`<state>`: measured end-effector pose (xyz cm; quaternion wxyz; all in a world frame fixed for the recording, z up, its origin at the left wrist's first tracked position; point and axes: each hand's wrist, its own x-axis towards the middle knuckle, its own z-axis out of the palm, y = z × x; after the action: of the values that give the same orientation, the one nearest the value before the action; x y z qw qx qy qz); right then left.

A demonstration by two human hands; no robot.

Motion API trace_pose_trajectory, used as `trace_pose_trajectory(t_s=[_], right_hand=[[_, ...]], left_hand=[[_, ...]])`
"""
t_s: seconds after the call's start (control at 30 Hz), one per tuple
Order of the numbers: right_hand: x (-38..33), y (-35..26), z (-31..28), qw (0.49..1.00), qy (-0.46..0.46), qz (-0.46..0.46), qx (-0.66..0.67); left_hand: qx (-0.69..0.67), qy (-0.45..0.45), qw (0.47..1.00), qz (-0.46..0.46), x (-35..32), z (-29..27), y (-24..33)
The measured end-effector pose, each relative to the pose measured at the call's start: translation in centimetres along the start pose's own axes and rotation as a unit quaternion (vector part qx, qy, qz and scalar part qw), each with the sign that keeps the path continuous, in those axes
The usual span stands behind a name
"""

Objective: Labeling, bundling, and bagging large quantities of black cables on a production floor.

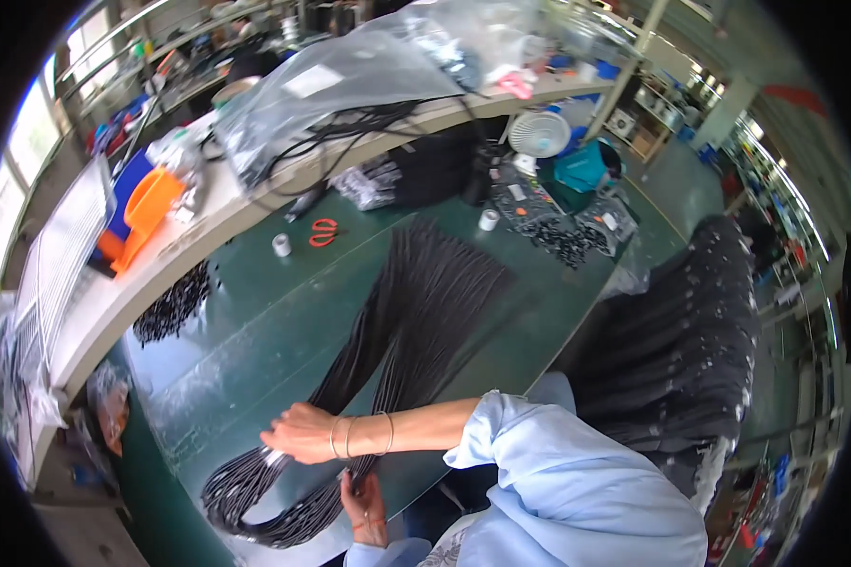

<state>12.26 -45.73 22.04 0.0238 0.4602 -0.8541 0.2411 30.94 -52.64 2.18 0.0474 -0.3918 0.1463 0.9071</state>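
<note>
The black cord bundle (225, 498) lay looped on the green table (255, 345). The grip of the right hand (303, 433) was closed around one leg; the left hand (365, 508) pinched the other. Uneven pressure could have caused strand slippage; fanned far ends (449, 255), tangling. Left fingertips were partly hidden; the rightmost strands (494, 295) were blurred.

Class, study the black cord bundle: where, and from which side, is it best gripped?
Probably by the curved near end of the black cord bundle, from the near side with a wraparound grip: the strands gather into a narrow band there, while the far end fans out wide.
</note>
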Motion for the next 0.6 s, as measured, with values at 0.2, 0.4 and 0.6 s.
trace_pose_trajectory(t_s=[0.2,0.4,0.6], right_hand=[[-3.5,-3.6,-18.4,0.993,0.117,0.005,-0.032],[-15.5,-7.8,-37.7,0.946,0.277,0.033,-0.164],[-30.5,-16.4,-57.6,0.842,0.261,0.205,-0.426]], left_hand=[[0.399,-0.029,0.818,0.413,-6.1,5.3,5.3],[0.351,-0.214,0.706,0.577,-8.8,22.8,6.6],[0.28,-0.375,0.698,0.542,-24.9,39.8,3.8]])
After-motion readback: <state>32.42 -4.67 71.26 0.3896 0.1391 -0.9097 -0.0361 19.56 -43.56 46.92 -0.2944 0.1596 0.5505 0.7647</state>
